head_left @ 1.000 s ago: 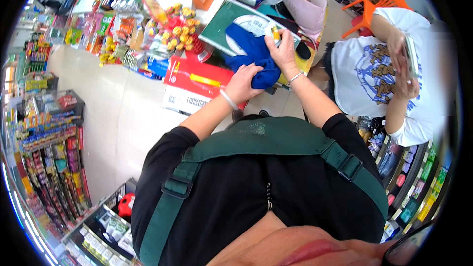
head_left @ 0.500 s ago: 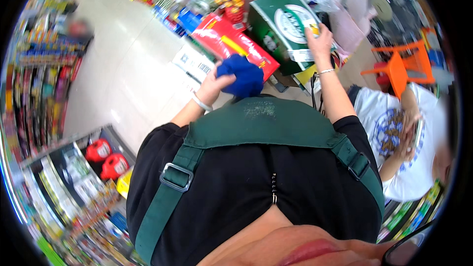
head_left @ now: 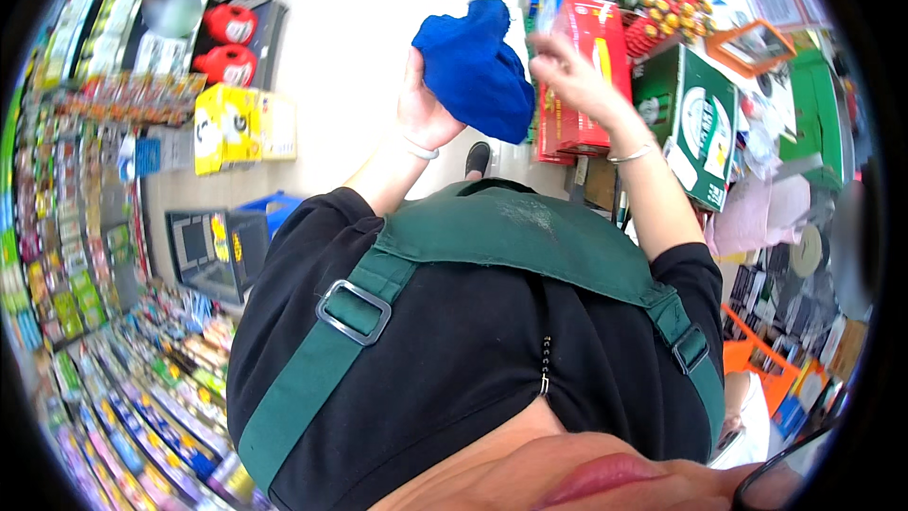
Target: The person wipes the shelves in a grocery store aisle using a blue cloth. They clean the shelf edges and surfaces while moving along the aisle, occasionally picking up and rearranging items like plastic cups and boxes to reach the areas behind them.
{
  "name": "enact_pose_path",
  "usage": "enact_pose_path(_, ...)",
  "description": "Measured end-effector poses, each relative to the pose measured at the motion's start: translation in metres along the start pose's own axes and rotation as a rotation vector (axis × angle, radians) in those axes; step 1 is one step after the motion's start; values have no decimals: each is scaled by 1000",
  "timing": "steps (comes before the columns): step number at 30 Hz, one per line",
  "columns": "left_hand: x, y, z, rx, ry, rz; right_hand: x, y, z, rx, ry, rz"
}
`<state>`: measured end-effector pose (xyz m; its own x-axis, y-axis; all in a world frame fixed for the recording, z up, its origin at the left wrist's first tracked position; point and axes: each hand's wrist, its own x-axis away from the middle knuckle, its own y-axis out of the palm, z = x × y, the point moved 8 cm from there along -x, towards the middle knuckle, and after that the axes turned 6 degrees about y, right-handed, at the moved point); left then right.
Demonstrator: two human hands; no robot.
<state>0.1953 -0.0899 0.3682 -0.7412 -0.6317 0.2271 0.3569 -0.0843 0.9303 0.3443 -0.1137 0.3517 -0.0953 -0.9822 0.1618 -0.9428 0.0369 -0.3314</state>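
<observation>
A crumpled blue cloth (head_left: 482, 71) hangs in front of me, over the pale floor. My left hand (head_left: 427, 112) grips it by its left side, the fingers partly hidden behind the fabric. Just right of the cloth, my right hand (head_left: 579, 80) is raised, slightly blurred, with its fingers apart and nothing visible in them. It passes in front of a red box (head_left: 602, 24) without clearly touching it or the cloth. Beside the red box stands a green carton (head_left: 703, 118) with a white round emblem.
Packed shelves (head_left: 85, 255) line the left side, with red jugs (head_left: 227, 64) at the upper left. A yellow-and-white pack (head_left: 241, 130) and a grey crate (head_left: 213, 251) stand on that side. An orange chair (head_left: 757, 364) is at the lower right, near a person in white (head_left: 747, 431).
My body has turned left, so the boxes now lie further right. My right hand has left the green carton and come near the cloth. The left hand keeps the cloth, held further out.
</observation>
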Motion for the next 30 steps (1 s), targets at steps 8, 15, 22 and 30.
enact_pose_path(8,140,-76,129,-179,531,267,-31,120,-78,-1027,153,-426)
enact_pose_path(15,309,-163,205,-73,917,551,-64,230,-142,-880,201,-525)
enact_pose_path(22,425,-200,204,74,871,571,-26,435,-227,-119,-137,-821)
enact_pose_path(30,522,-240,183,71,1062,958,116,659,-258,415,-591,-1719)
